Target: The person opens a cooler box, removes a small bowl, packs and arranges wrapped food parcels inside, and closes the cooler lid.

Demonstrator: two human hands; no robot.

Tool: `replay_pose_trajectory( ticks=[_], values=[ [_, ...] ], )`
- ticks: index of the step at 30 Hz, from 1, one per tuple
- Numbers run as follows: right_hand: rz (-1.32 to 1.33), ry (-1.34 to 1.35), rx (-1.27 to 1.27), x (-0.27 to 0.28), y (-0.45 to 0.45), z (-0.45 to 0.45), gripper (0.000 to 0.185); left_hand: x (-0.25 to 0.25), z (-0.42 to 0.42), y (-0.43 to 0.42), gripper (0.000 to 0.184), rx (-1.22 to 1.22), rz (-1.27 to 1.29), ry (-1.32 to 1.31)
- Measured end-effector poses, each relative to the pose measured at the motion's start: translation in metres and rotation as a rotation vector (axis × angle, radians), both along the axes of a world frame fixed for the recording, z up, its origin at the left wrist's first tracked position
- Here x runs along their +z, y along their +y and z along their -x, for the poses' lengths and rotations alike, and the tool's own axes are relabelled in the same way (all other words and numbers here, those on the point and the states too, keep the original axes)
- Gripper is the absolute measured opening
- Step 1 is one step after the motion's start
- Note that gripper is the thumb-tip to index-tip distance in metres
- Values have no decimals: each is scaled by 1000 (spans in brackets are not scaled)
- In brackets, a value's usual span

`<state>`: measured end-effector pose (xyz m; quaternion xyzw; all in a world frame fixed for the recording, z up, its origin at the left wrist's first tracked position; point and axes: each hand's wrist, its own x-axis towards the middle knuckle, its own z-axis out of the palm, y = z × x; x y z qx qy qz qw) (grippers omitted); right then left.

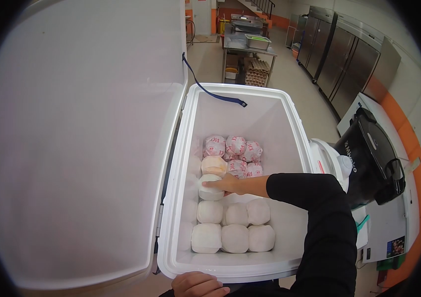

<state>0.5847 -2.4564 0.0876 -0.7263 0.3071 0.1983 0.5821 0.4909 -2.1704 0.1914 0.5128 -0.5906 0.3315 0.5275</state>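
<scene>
My right hand (pixel 225 184) reaches down into a deep white cooler box (pixel 289 128), its fingers closed on a round white paper-wrapped bundle (pixel 211 190) shaped like a wrapped burger. Just behind that one sits a bundle with a yellowish top (pixel 214 166). Nearer to me, white bundles (pixel 221 238) stand in rows along the left side and across the near end. Bundles in red-printed paper (pixel 236 145) are stacked toward the far end. At the near outer edge of the box is my left hand (pixel 198 285), fingers curled and together; what is under them is hidden.
The cooler's big lid (pixel 82 138) stands open at the left, held by a dark blue strap (pixel 213 94). A black Miyako appliance (pixel 369 158) is close on the right, beside a white container (pixel 324 158). Farther off are a steel table (pixel 242 45) and steel fridges (pixel 346 62).
</scene>
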Motion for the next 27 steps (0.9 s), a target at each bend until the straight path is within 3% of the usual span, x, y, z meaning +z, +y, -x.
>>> replay_pose_trajectory(
  ticks=[3, 8, 13, 16, 18, 23, 27],
  values=[
    [64, 2, -17, -23, 1, -9, 94, 5, 0, -3, 40, 8, 9, -15],
    [131, -30, 21, 16, 10, -1, 98, -1, 0, 4, 39, 12, -54, -20],
    [109, 18, 217, 36, -11, -11, 94, 27, -2, -18, 39, 9, 113, -12],
    [50, 154, 398, 59, -44, -24, 90, 5, -2, 2, 38, -16, -45, -53],
    [54, 250, 461, 65, -61, -24, 88, 22, -3, -13, 39, -21, 61, -25],
    [341, 430, 508, 26, -81, -17, 88, 28, -3, -18, 39, -40, 121, -10],
    [402, 472, 425, 3, -64, -2, 90, 29, -4, -17, 40, -56, 117, -15]
  ],
)
